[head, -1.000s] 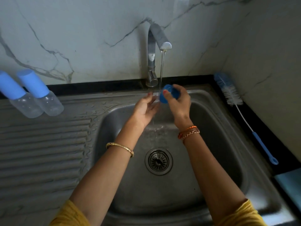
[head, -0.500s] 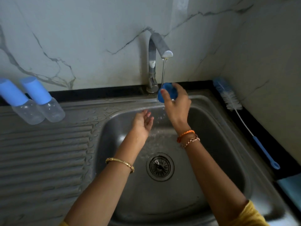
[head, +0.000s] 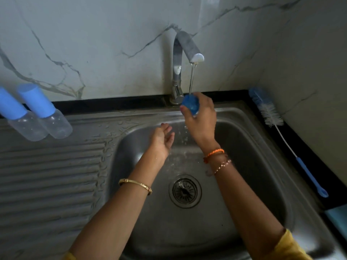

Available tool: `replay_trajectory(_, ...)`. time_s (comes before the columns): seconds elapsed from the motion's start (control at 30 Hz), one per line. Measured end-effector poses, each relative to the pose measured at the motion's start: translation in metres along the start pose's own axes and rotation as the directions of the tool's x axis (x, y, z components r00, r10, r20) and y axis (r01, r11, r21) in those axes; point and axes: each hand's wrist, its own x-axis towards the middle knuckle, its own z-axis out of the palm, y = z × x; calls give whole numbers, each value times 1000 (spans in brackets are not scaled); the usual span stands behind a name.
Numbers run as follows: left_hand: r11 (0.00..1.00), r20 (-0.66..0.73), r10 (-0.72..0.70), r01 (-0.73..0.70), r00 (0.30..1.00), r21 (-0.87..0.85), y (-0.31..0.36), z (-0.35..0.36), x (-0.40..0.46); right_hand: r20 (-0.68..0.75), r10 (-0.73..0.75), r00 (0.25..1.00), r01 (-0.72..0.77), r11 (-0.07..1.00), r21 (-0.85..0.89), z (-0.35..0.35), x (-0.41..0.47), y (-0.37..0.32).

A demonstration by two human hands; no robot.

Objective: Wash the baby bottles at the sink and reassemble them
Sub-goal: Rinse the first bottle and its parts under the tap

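Sink basin (head: 244,184) sits right below you; your left hand (head: 161,139) hangs over it, fingers loose, holding nothing. Your right hand (head: 200,117) grips a blue bottle part (head: 190,104) under the running tap (head: 185,47). Two capped bottles (head: 37,113) lie far left on the drainboard.

sink (head: 262,139): brushed steel, wet | tap (head: 177,59): shiny metal | bottles (head: 47,117): clear plastic | wall (head: 93,34): veined marble

Marble-veined wall (head: 93,34), teal object (head: 338,218) at right
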Motion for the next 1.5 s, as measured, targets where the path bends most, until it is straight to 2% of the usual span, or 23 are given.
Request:
replay_trajectory(0.07, 1000, 29, -3, 3, 1000, -6, -1, 3, -3, 189, 72, 979, -55, 994, -90, 2, 0, 0)
replay_trajectory(0.1, 1000, 48, -5, 5, 999, -6, -3, 4, -4, 224, 122, 967, -105, 991, -83, 3, -2, 3)
replay_trajectory(0.17, 998, 103, 54, -56, 993, 21, -5, 9, -6, 90, 193, 977, -205, 968, 145, 1, -3, 5)
replay_trajectory(0.2, 990, 144, 124, -131, 982, 43, -5, 12, -9, 63, 278, 959, -282, 896, 342, 0, -3, 3)
replay_trajectory(0.23, 969, 194, 218, -235, 956, 71, -4, 17, -10, 139, 408, 902, -411, 718, 561, -1, -2, 1)
replay_trajectory(0.27, 910, 261, 340, -386, 904, 149, -2, 22, -13, 317, 518, 794, -553, 401, 730, -1, 1, 1)
replay_trajectory(0.3, 772, 340, 476, -571, 811, 280, 1, 26, -18, 512, 535, 672, -623, 33, 782, 0, 4, 1)
replay_trajectory(0.33, 541, 439, 588, -733, 680, 411, 5, 31, -20, 658, 494, 568, -639, -240, 731, 0, 6, 3)
replay_trajectory(0.37, 270, 557, 627, -823, 545, 500, 9, 35, -20, 731, 448, 514, -646, -358, 674, 0, 8, 5)
replay_trajectory(0.4, 24, 667, 586, -832, 460, 554, 13, 38, -19, 762, 423, 490, -662, -388, 641, -1, 8, 5)
replay_trajectory(0.43, -160, 742, 508, -798, 438, 581, 17, 39, -17, 771, 416, 483, -676, -384, 630, -2, 7, 5)
replay_trajectory(0.47, -292, 784, 434, -754, 443, 588, 19, 40, -14, 771, 411, 487, -677, -381, 630, -3, 7, 6)
replay_trajectory(0.53, -410, 802, 357, -691, 479, 596, 17, 36, -7, 737, 415, 533, -660, -342, 669, -4, 7, 1)
replay_trajectory(0.6, -318, 778, 403, -723, 482, 613, 14, 31, -4, 640, 489, 593, -637, -201, 744, 0, 11, 1)
replay_trajectory(0.67, -150, 730, 503, -785, 464, 602, 9, 28, -1, 499, 561, 661, -672, 145, 727, 5, 12, -2)
replay_trajectory(0.73, 38, 657, 582, -823, 479, 567, 4, 28, -1, 371, 530, 763, -633, 492, 598, 7, 9, -8)
replay_trajectory(0.8, 379, 523, 588, -781, 617, 496, 4, 32, -3, 248, 407, 879, -474, 694, 542, 8, 5, -9)
replay_trajectory(0.87, 718, 387, 461, -592, 799, 367, 8, 36, -6, 123, 241, 963, -270, 827, 493, 8, 2, -7)
replay_trajectory(0.93, 823, 350, 353, -466, 867, 325, 12, 38, -4, 87, 149, 985, -172, 875, 453, 6, 3, -5)
replay_trajectory(1.1, 928, 327, 153, -249, 933, 277, 17, 42, -6, 137, 145, 980, -193, 857, 478, -1, 9, 2)
replay_trajectory(1.27, 926, 213, 94, -164, 972, 340, 17, 39, -5, 170, 73, 983, -133, 919, 371, -2, 3, 10)
replay_trajectory(1.4, 968, 193, 13, -61, 981, 245, 19, 40, -8, 215, -89, 972, 14, 944, 329, -11, 3, 11)
replay_trajectory(1.5, 967, 177, 37, -80, 984, 244, 18, 38, -8, 227, -108, 968, 6, 912, 410, -13, -1, 10)
